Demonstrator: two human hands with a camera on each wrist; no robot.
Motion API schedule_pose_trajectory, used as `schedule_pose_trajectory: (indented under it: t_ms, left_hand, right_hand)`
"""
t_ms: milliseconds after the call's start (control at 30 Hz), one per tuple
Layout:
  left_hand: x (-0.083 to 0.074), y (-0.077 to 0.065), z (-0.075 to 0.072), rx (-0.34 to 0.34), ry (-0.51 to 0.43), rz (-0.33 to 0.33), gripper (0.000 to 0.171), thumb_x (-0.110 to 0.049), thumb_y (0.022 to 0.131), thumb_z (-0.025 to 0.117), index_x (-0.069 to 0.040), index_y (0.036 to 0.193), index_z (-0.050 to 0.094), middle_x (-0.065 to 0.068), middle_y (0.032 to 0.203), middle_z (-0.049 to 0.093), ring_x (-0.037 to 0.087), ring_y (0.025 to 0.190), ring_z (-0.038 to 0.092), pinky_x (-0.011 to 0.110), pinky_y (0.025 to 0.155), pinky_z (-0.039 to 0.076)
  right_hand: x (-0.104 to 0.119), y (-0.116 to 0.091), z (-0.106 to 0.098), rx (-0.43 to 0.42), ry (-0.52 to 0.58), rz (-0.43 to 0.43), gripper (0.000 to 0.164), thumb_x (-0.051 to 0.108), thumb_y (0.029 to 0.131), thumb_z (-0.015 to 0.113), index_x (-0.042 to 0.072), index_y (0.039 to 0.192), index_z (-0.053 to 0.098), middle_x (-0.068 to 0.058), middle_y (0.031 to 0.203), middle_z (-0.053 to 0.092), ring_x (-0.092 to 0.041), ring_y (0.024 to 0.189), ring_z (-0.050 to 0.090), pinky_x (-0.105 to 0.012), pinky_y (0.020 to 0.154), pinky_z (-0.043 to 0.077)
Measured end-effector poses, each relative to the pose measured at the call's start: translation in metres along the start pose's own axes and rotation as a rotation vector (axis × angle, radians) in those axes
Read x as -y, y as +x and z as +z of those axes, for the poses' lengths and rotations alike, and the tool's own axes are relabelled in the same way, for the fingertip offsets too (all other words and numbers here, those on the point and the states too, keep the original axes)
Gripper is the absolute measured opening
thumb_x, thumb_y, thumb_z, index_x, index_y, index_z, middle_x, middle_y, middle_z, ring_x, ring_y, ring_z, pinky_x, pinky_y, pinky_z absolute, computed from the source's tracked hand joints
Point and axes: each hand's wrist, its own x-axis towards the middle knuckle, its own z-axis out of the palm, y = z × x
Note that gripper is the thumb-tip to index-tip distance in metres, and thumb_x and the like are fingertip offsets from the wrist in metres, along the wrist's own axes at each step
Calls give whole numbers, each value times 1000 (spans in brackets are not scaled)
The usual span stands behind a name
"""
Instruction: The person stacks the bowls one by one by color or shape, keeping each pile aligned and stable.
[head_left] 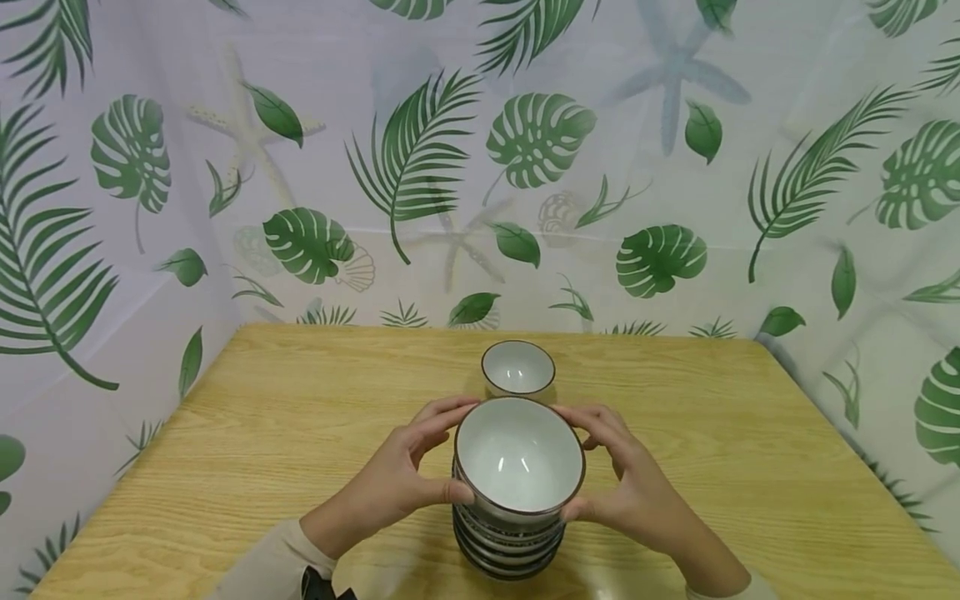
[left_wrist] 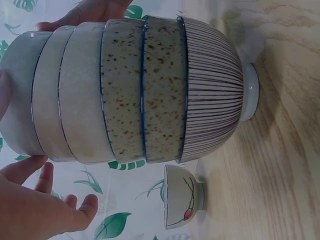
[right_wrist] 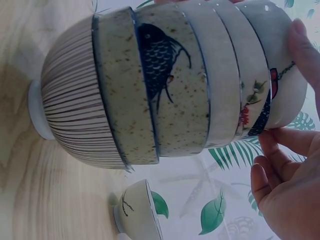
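A tall stack of nested bowls stands near the front of the table, topped by a white-inside bowl (head_left: 517,458) with a brown rim. My left hand (head_left: 390,483) grips this top bowl from the left, thumb at the near side and fingers at the far rim. From the right, my right hand (head_left: 630,479) holds the same bowl in a matching way. Lowest in the stack is a striped bowl (left_wrist: 212,90) on a white foot. Above it come two speckled bowls, one bearing a blue fish (right_wrist: 160,55), then paler bowls (left_wrist: 82,95).
Just behind the stack, a smaller bowl (head_left: 517,367) with a dark rim sits on its own; its side carries a red bud (left_wrist: 188,214). The wooden table (head_left: 300,408) reaches back to a leaf-printed cloth (head_left: 450,167) hanging behind and at both sides.
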Motion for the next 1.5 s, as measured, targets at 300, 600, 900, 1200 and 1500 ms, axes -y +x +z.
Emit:
schedule_pose_trajectory:
  t_ms: [300, 600, 900, 1200, 1500]
  left_hand:
    - [6, -4, 1, 9, -9, 18, 76, -33, 71, 76, -17, 138, 47, -2, 142, 37, 13, 132, 26, 51, 102, 25]
    - [10, -6, 1, 8, -20, -11, 74, -29, 72, 77, -17, 138, 47, -4, 141, 37, 12, 131, 26, 50, 101, 27]
    - [11, -7, 1, 7, -44, -93, 72, -29, 74, 76, -21, 139, 46, -6, 139, 41, 12, 130, 29, 49, 101, 29]
    - [11, -8, -1, 1, -34, -119, 69, -28, 75, 76, -23, 138, 47, -7, 138, 42, 11, 129, 30, 49, 100, 29]
    - [11, -8, 1, -10, -54, -121, 70, -27, 73, 77, -21, 136, 48, -5, 136, 46, 13, 127, 34, 48, 100, 32]
  right_hand:
    - [-3, -3, 5, 0, -8, 25, 86, 31, 60, 84, 15, 136, 48, 1, 124, 46, -17, 114, 38, -32, 83, 40]
    - [-6, -5, 8, -2, 30, 32, 85, 31, 62, 84, 15, 137, 47, -2, 126, 45, -18, 117, 36, -35, 85, 38]
    - [-9, -7, 10, 8, 56, 49, 86, 29, 65, 83, 17, 140, 43, -2, 130, 42, -19, 121, 34, -38, 90, 37]
    - [-7, -8, 10, 16, 56, 42, 84, 28, 68, 81, 16, 141, 41, -1, 132, 40, -20, 120, 36, -37, 91, 37]
    - [-5, -9, 9, 24, 73, 17, 81, 37, 73, 76, 13, 142, 40, -4, 132, 38, -22, 120, 36, -33, 89, 38]
